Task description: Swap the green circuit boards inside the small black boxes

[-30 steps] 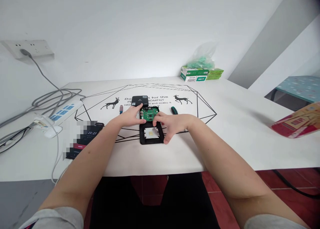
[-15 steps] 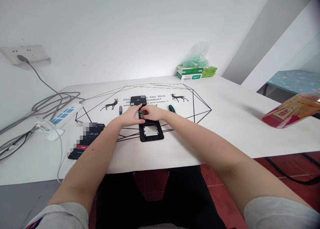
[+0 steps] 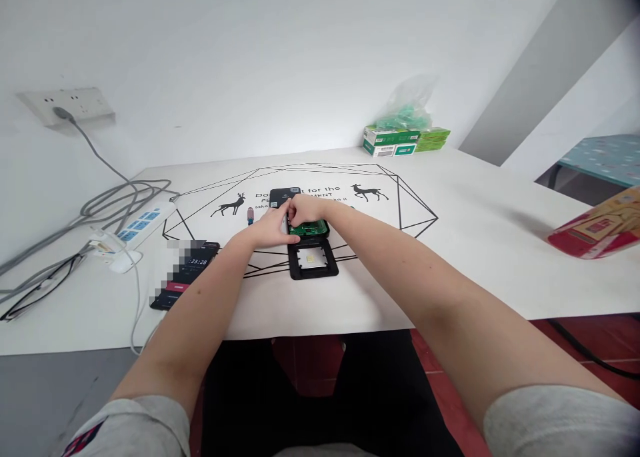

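An opened black device casing [image 3: 293,262] lies on the table in front of me, its near part framing a silver plate with a small yellowish square. Beyond that, a green circuit board [image 3: 313,229] shows in the far part. My left hand [image 3: 273,228] grips the casing's left side, thumb at the near corner. Curled over the board's upper left, my right hand [image 3: 306,208] has its fingers closed; what they pinch, if anything, is hidden. A black flat cover [image 3: 280,196] with labels lies just behind both hands, partly covered by them.
A small screwdriver [image 3: 251,215] lies left of the hands. Further left are a phone [image 3: 193,270], a power strip [image 3: 143,227] and looped cables [image 3: 113,204]. Green-and-white boxes [image 3: 393,140] stand by the wall; a red-and-yellow package [image 3: 595,230] sits far right.
My right hand has shifted towards the far side of the casing and turned, so more of the green board shows. My left hand keeps its hold. The whole view has shifted slightly.
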Tool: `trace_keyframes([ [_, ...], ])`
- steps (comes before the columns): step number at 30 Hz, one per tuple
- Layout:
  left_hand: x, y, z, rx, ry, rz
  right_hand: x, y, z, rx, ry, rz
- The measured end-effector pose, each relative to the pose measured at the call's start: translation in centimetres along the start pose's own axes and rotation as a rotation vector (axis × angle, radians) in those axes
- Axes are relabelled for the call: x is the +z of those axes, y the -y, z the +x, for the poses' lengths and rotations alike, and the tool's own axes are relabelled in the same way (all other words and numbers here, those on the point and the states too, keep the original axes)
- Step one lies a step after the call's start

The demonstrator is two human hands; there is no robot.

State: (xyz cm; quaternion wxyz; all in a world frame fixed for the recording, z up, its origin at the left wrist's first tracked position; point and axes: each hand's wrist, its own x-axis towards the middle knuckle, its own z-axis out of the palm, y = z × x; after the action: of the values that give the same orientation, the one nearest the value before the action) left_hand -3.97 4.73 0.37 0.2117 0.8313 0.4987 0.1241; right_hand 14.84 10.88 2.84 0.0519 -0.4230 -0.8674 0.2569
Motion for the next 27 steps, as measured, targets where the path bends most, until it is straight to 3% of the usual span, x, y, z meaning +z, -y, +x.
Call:
trace_keyframes([
  [4,-0.2,0.2,0.1,0.031,-0.007,0.014,-0.9,-0.5,-0.2,0.014,0.026,0.09],
  [9,-0.1,0.1,0.4,0.164,-0.133,0.085,-1.3,-0.3,-1.7,0.016,0.026,0.196],
  [12,0.3,0.3,0.8,0.23,-0.202,0.126,-1.3,-0.5,-3.2,0.056,-0.078,0.186],
  [14,0.7,0.5,1.0,0.262,-0.247,0.137,-1.4,-1.4,-4.6,0.181,-0.279,0.109],
  [17,1.0,0.6,1.3,0.293,-0.297,0.137,-1.6,-4.0,-7.0,0.389,-0.438,0.021],
  [22,1.3,0.4,1.3,0.304,-0.374,0.101,-1.6,-8.6,-10.0,0.616,-0.341,0.002],
  [27,1.3,0.3,0.9,0.318,-0.473,0.047,-2.2,-10.6,-10.7,0.746,-0.327,0.004],
])
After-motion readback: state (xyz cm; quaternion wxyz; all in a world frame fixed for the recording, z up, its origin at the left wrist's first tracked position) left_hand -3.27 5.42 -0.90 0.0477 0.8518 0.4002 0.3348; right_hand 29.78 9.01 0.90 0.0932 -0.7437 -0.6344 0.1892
